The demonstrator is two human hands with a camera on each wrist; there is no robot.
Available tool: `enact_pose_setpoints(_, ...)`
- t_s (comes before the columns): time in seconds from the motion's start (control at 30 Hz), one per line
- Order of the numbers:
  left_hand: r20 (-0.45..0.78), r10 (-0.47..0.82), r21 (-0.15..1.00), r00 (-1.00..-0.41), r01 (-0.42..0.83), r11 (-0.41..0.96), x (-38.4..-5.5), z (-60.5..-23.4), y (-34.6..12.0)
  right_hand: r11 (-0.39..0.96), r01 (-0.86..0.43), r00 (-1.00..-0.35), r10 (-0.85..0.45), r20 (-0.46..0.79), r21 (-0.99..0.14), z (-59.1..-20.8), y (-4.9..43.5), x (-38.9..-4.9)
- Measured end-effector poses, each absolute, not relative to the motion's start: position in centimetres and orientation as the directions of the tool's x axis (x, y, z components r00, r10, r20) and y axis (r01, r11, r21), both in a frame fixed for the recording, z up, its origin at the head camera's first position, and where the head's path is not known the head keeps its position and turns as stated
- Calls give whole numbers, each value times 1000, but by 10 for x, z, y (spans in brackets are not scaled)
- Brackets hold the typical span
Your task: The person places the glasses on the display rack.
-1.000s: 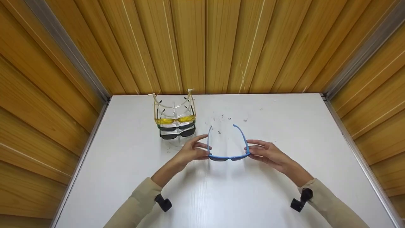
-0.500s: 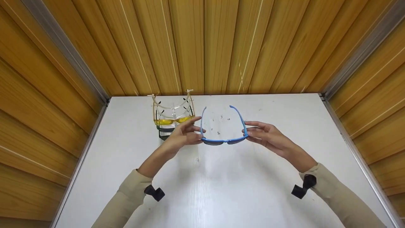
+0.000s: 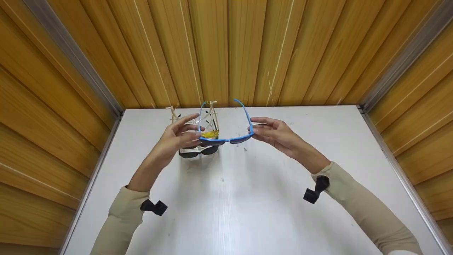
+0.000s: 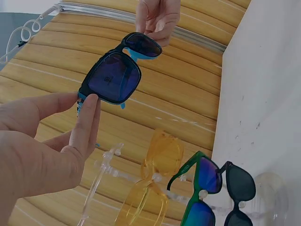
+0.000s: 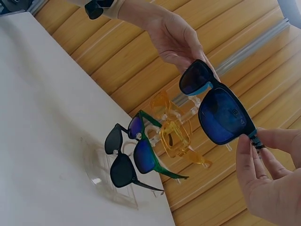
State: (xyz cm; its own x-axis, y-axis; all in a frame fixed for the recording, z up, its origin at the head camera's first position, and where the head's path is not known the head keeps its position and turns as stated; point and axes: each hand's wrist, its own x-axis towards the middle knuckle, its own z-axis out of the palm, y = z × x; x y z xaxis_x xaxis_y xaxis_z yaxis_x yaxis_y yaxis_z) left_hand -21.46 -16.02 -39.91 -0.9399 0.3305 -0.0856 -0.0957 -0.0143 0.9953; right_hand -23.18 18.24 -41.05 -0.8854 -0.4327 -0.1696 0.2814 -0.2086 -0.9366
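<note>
Blue-framed sunglasses [image 3: 226, 140] with dark lenses are held up in the air, temples unfolded and pointing away. My left hand [image 3: 173, 140] pinches them at the left hinge, and my right hand [image 3: 279, 136] pinches the right hinge. Behind and below them stands a clear display rack [image 4: 99, 186]. It carries yellow glasses [image 5: 175, 139], green-framed sunglasses [image 5: 144, 155] and black sunglasses [image 5: 121, 170], one above another. In the head view my left hand and the blue sunglasses cover part of the rack and its upper glasses.
The rack stands on a white table [image 3: 269, 198], toward its back left. Wood-patterned panels [image 3: 247, 53] rise behind the table and at both sides. Small dark marks [image 3: 245, 149] dot the tabletop right of the rack.
Both hands have carried the blue sunglasses away from the body, then leftward, so that they now overlap the rack in the head view. The grip at both hinges has stayed the same.
</note>
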Motion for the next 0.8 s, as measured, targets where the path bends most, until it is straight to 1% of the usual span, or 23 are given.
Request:
enact_pose_setpoints(0.23, -80, 255, 995, -964, -93, -38, -222, -395, -188, -253, 285, -892, -423, -159, -924, -402, 147, -247)
enact_pose_setpoints(0.47, -99, 192, 994, -976, -105, -21, -230, -395, -212, -267, 300, -900, -398, -179, -916, -401, 116, -259)
enact_pose_setpoints(0.8, -136, 153, 989, -979, -142, -29, -245, -404, -225, -268, 341, -905, -353, -237, -901, -411, 95, -273)
